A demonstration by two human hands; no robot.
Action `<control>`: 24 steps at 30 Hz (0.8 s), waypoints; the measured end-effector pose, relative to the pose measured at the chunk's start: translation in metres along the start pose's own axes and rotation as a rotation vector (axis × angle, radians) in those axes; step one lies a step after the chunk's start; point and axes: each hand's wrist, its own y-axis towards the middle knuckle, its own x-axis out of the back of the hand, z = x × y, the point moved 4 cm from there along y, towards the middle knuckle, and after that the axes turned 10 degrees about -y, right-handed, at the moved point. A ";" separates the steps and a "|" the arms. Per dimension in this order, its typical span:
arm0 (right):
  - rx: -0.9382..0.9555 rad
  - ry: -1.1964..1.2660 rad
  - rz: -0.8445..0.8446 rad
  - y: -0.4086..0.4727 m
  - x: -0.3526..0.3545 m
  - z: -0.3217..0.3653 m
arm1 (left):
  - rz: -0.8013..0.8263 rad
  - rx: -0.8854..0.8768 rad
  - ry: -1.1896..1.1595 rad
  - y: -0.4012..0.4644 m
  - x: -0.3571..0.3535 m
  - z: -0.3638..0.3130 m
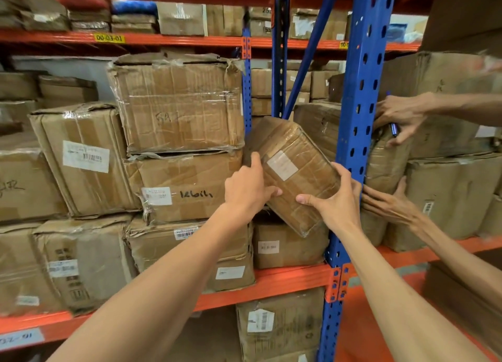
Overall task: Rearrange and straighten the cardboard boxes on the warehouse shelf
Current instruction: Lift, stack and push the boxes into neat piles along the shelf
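A small taped cardboard box [292, 171] with a pale label sits tilted in the gap between the stacked boxes and the blue upright. My left hand [248, 189] grips its left edge, thumb on the front. My right hand [335, 196] grips its lower right side, fingers curled round the edge. The tilted box rests above a lower box [288, 246] on the orange shelf beam [288, 279]. To its left stand stacked boxes, one marked in black pen [187, 185] and a large taped one [179, 103] on top.
The blue upright post [358, 122] stands right beside the tilted box. Behind the post another person's hands [399, 117] [391, 202] hold a wrapped parcel [385, 163], the upper hand also holding a blue pen [394, 129]. More boxes fill the shelves above, below and left.
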 end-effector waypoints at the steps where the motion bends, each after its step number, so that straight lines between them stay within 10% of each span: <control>1: 0.000 0.019 0.020 0.000 0.000 -0.002 | 0.019 -0.029 0.050 0.004 0.003 -0.004; 10: -0.159 0.084 0.097 0.001 -0.012 -0.018 | 0.274 -0.111 0.305 0.041 0.020 -0.042; 24: 0.265 -0.276 0.075 0.071 0.040 0.073 | 0.002 -0.001 -0.094 0.029 0.028 -0.003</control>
